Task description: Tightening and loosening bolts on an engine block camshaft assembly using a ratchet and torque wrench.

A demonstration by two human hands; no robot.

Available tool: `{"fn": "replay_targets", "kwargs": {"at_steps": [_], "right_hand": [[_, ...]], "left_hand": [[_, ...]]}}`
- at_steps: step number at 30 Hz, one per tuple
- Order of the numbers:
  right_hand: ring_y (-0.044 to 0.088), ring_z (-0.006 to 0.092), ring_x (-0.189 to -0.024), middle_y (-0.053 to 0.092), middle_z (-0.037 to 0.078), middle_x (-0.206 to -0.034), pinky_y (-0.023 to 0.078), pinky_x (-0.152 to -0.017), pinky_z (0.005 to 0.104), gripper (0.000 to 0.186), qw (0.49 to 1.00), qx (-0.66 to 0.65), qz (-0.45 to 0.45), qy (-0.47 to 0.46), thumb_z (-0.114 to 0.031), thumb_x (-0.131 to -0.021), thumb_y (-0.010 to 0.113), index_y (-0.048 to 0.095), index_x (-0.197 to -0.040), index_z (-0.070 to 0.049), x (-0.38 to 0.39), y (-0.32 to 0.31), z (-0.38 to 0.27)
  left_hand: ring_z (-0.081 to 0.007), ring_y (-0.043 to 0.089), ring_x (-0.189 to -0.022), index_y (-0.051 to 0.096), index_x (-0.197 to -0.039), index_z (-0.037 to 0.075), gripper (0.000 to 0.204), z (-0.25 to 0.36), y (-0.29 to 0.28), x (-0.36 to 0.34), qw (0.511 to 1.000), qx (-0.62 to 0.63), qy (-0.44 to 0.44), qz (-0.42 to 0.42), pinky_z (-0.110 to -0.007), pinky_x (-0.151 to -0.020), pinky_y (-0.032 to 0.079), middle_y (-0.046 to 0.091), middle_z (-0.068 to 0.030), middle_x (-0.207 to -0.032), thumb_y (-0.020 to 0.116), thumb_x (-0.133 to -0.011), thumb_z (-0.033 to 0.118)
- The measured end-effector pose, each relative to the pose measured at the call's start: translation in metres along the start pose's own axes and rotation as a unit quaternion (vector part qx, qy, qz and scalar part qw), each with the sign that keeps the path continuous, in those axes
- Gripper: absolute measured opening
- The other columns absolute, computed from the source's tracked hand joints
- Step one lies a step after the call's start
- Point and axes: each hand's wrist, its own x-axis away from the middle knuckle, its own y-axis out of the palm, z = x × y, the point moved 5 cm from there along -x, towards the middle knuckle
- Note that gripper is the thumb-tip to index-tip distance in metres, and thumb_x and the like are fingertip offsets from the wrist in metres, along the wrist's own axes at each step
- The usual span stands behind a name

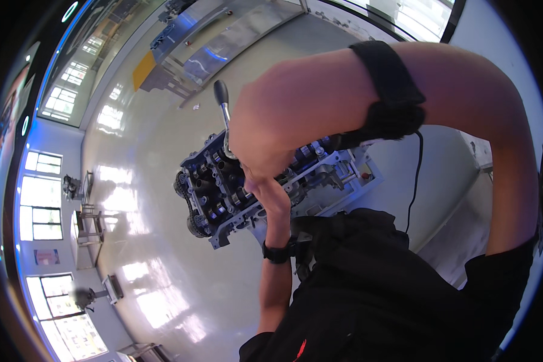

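Observation:
My right hand (pixel 256 136) is curled over the middle of the picture on a ratchet wrench (pixel 221 95), whose black handle sticks up beyond it. Just below, my left hand (pixel 265 196) has its fingers bent up under my right one; what they grip is hidden. Both hands are over a partly assembled engine (pixel 208 199), with cam lobes, bores and bolts showing and chain sprockets at its left end. The engine rests on a pale metal stand (pixel 366 190), partly hidden behind my body.
A long metal bench (pixel 205 63) with a yellow end stands at the top. Metal stands (pixel 84 238) and machinery (pixel 84 298) line the left wall below windows. A black cable (pixel 413 193) hangs from my right wrist strap. A white wall runs along the right.

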Motion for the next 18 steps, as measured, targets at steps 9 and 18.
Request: {"fn": "replay_targets", "kwargs": {"at_steps": [9,18], "right_hand": [[0.065,0.0293,-0.078,0.066,0.012,-0.075,0.051,-0.07,0.0409,0.051,0.988,0.042,0.114,-0.092,-0.051,-0.09,0.051,0.061,-0.093,-0.002,-0.002,-0.025,-0.009],[0.061,0.025,-0.075,0.065,0.009,-0.074,0.049,-0.073,0.037,0.051,0.955,0.051,0.25,-0.153,-0.051,-0.093,0.046,0.065,-0.088,-0.004,0.01,-0.013,0.012]], "left_hand": [[-0.0101,0.042,-0.066,0.05,-0.102,0.001,0.044,0.005,0.002,-0.001,0.999,-0.033,0.014,-0.015,-0.025,-0.061,0.037,0.045,-0.0028,-0.084,0.039,-0.101,0.043],[-0.0119,0.042,-0.065,0.05,-0.1,0.0,0.047,-0.011,-0.011,-0.01,0.999,-0.004,-0.006,0.053,-0.027,-0.06,0.035,0.043,-0.0028,-0.079,0.039,-0.1,0.045]]}}
